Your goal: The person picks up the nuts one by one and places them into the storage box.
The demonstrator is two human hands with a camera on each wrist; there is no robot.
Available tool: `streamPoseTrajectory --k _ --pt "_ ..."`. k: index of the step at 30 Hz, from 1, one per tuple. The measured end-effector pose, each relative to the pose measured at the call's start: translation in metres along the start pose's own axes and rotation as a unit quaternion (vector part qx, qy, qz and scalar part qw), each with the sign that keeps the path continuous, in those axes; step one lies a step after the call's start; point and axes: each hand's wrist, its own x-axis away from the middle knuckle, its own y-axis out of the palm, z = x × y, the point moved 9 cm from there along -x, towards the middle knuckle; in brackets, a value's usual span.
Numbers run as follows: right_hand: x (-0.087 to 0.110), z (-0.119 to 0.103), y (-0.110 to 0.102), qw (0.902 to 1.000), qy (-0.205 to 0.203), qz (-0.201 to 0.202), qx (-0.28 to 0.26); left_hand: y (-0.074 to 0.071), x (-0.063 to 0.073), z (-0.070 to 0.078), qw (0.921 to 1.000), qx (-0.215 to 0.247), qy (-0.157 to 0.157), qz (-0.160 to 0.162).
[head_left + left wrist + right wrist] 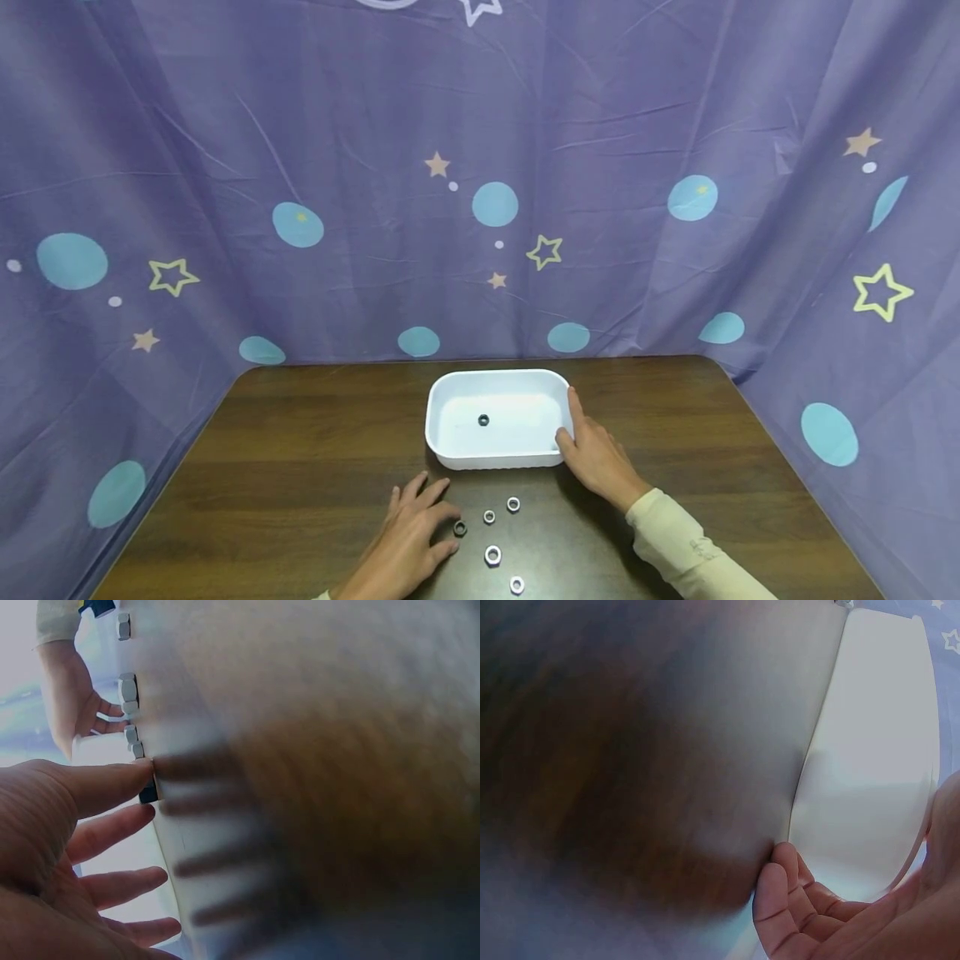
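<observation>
Right hand (598, 458) grips white tub (495, 461) at four o'clock. Can't tell if left hand (408, 533), at seven, pinches dark nut (460, 533); loose pinching could drop it.

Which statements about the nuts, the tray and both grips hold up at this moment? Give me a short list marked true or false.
1. A dark nut lies in the white tray. True.
2. The tray's left end is being held. False: the right grip holds its right end.
3. The left grip is at another dark nut on the table. True.
4. Every silver nut is inside the tray. False: four silver nuts lie on the table.
5. The curtain behind the table is plain. False: it carries stars and blue spots.
</observation>
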Motion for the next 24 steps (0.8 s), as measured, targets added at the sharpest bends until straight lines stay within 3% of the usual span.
streamPoseTrajectory --k 8,24 --pt "0.0001 0.0001 -0.0001 1.0 0.003 -0.001 -0.002 -0.0011 -0.003 0.0029 0.9996 -0.008 -0.007 -0.026" --pt "-0.0002 0.0017 0.001 1.0 0.003 0.0 -0.003 -0.0011 -0.0032 0.0072 0.9999 -0.004 0.004 -0.012"
